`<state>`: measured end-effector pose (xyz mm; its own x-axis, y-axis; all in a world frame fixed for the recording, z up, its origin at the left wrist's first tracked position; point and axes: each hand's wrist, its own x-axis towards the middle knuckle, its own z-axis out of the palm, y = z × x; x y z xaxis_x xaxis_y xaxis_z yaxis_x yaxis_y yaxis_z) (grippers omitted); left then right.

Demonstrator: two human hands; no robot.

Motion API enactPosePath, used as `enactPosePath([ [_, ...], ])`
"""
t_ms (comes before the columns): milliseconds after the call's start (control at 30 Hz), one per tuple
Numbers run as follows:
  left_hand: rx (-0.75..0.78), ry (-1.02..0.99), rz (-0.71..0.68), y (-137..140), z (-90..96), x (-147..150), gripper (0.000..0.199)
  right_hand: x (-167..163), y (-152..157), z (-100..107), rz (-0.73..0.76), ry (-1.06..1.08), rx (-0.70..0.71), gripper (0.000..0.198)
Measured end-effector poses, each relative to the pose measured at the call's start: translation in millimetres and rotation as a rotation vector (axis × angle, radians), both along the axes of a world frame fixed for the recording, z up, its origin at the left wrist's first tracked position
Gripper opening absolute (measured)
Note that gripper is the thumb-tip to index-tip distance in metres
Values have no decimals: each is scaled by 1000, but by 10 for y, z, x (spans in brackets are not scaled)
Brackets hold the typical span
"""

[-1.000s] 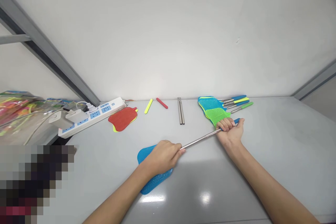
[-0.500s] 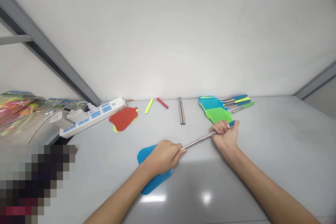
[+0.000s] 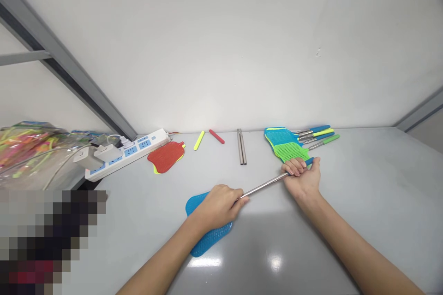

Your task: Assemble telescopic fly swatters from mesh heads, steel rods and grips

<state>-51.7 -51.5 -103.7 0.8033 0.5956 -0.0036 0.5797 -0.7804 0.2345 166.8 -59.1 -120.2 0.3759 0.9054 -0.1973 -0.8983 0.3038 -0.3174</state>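
Observation:
Both of my hands are closed on one blue fly swatter (image 3: 212, 238) with a metal telescopic rod. My left hand (image 3: 221, 205) wraps the rod close to the blue mesh head and covers part of that head. My right hand (image 3: 302, 179) grips the blue handle at the other end, palm turned up, with the handle's tip showing past the fingers. Between the hands the bare rod runs at a slant, rising to the right. Just beyond my right hand lies a pile of swatters (image 3: 282, 137) with blue, green and yellow heads and handles pointing right.
Two metal rods (image 3: 242, 147) lie near the wall. Left of them are a red handle (image 3: 217, 136) and a yellow handle (image 3: 199, 140). Red and yellow swatter heads (image 3: 166, 157) rest beside a white power strip (image 3: 147, 146) with plugs. Plastic-bagged items (image 3: 31, 147) sit far left.
The whole scene has shifted slightly right in view. Both hands keep their hold on the swatter, in nearly the same pose.

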Motion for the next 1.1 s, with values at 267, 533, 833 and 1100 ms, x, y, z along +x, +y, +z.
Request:
enactPosePath([
  [267,-30,-67,72,50,59,-14,44,82,15,55,56,14,-10,39],
  [533,-15,-106,125,81,81,-80,41,166,19,87,109,-4,23,30],
  [833,51,-126,79,185,136,-141,33,205,48,79,184,-3,12,30],
  [1100,37,-87,9,130,142,-101,35,219,23,65,112,36,30,36],
])
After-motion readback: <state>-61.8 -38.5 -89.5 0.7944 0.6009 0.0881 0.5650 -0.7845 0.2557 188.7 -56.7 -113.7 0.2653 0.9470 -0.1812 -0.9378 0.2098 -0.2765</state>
